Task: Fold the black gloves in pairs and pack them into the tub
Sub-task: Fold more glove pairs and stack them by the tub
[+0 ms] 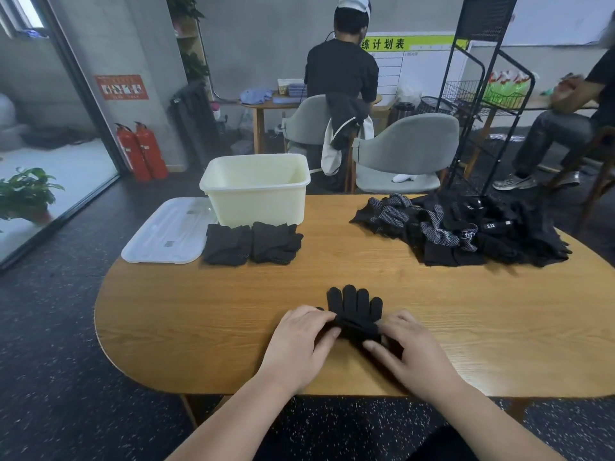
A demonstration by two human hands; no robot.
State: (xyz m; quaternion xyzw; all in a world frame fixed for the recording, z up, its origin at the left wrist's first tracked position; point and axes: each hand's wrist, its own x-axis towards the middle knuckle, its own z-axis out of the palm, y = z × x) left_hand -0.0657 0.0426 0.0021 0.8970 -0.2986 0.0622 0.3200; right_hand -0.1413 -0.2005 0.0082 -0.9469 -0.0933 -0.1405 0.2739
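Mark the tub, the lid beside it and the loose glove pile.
tub [256, 204], head view, front wall.
lid [166, 232], head view, flat top.
loose glove pile [466, 227], head view, middle of the heap.

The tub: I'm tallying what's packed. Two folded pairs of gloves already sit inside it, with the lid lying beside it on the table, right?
Not quite. The head view shows the two folded pairs lying on the table in front of the tub, not inside it. The lid does lie beside it.
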